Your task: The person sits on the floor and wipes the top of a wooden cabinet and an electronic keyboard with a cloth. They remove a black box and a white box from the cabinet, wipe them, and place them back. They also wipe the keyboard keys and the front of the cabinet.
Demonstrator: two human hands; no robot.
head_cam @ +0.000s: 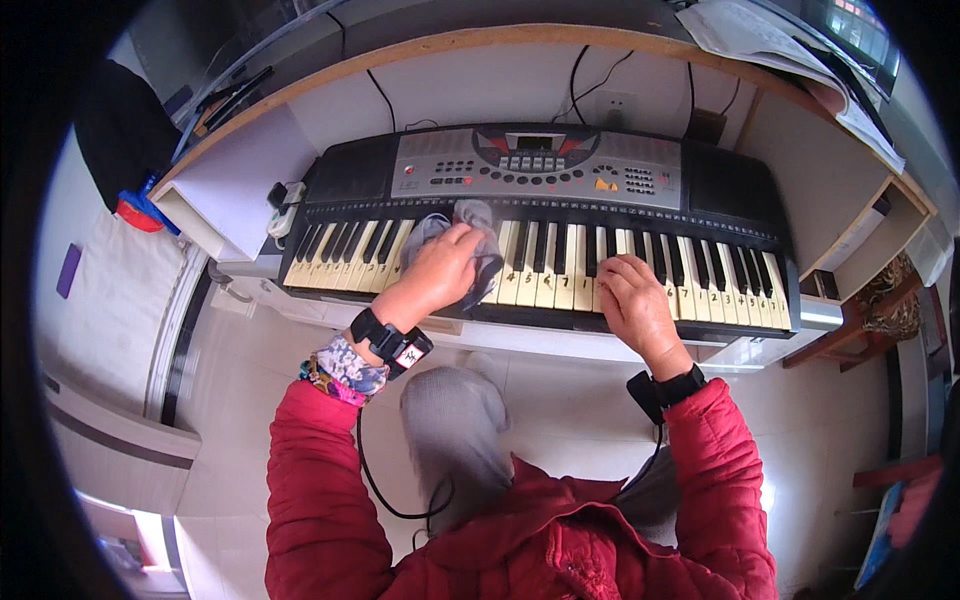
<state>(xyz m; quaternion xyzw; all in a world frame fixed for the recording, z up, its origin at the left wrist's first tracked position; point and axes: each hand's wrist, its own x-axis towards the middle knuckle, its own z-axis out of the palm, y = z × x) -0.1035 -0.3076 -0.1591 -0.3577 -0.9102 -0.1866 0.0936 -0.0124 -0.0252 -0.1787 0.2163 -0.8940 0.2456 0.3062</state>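
Observation:
An electronic keyboard [536, 176] with a black and silver body and numbered, yellowed white keys lies across a desk in front of me. My left hand [442, 262] is closed on a crumpled grey cloth [480, 225], pressed on the keys left of the middle. The cloth reaches up to the edge of the control panel and hangs down towards the front of the keys. My right hand [634, 300] rests on the keys right of the middle, its fingers bent and close together; no object shows in it. Both wrists wear black straps with small devices.
A wooden-edged shelf [517, 34] arches above the keyboard, with papers [757, 37] at its right. A white power strip [285, 217] stands left of the keyboard. Black cables hang along the back wall. Open cubbies [862, 225] flank the right side, near a wooden stool [847, 337].

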